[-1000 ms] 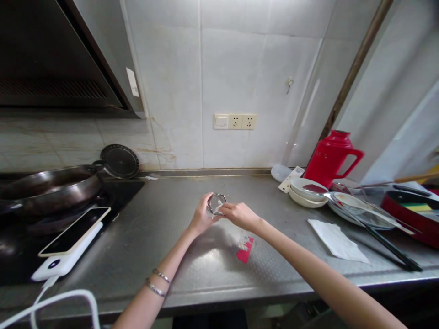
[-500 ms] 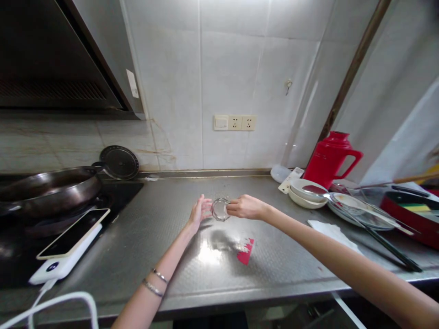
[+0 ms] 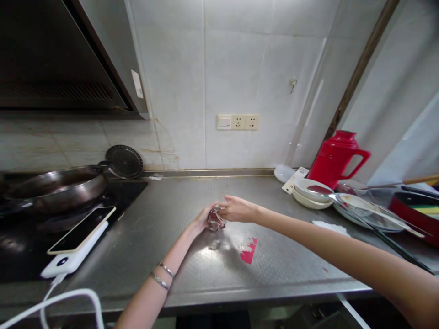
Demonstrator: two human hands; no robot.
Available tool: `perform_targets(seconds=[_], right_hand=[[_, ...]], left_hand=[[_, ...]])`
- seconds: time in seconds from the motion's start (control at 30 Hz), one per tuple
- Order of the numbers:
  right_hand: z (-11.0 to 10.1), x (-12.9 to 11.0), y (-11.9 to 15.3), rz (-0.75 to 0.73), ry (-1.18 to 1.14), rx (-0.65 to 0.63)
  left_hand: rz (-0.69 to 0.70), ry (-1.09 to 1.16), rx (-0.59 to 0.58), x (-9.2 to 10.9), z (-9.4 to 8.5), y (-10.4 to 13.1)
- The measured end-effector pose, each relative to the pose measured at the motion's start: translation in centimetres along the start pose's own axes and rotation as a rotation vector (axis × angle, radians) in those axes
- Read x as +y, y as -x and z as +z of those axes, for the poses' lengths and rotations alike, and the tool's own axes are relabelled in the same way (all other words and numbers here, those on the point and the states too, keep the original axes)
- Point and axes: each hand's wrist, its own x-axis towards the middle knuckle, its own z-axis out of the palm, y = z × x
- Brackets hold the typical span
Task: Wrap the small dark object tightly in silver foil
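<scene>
A small clear glass (image 3: 216,220) is held above the metal counter (image 3: 164,219) at the centre of the head view. My left hand (image 3: 205,216) is wrapped round the glass from the left, its fingers partly behind it. My right hand (image 3: 236,209) has its fingers closed at the upper right edge of the glass. Just below and to the right lies a torn red piece (image 3: 248,251), flat on the counter.
At the left are a metal pan (image 3: 65,192) on the stove, a phone (image 3: 82,230) and a white power bank (image 3: 73,258) with a cable. Stacked bowls (image 3: 311,201), a red thermos jug (image 3: 332,160), plates and utensils stand at the right.
My left hand has gone from open beside the glass to closed round it. The glass has tilted and moved slightly down and left, with my right hand still on it.
</scene>
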Motion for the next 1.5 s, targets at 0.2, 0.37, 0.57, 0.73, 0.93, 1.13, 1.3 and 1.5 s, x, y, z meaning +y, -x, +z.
perform_targets(seconds=[0.2,0.37,0.57,0.73,0.93,1.13,1.3,1.5], right_hand=[[-0.1,-1.0,0.7,0.241,-0.094,-0.016],[-0.3,-3.7,0.1,0.539,-0.295,-0.004],[-0.1,-8.0,-2.2,0.997,-0.606,0.105],[0.6,-9.6,-4.3,1.166,-0.816,0.334],[1.3,-8.1,-3.0,0.945,-0.678,0.372],[0.2,-4.2,1.1,0.497,-0.37,0.128],[0.0,-1.7,1.8,0.123,-0.194,0.034],[0.4,-0.8,1.1,0.115,-0.07,0.002]], left_hand=[[0.158,0.191,0.19,0.7,1.1,0.3],[0.28,0.328,0.244,0.6,2.4,0.9],[0.34,0.411,0.289,0.0,3.2,1.0],[0.393,0.465,0.307,-0.1,3.0,1.3],[0.441,0.453,0.254,0.6,3.1,1.6],[0.277,0.391,0.031,2.1,1.6,1.9],[-0.071,0.225,-0.042,1.7,0.9,1.5],[-0.041,0.226,0.07,0.8,1.3,0.7]])
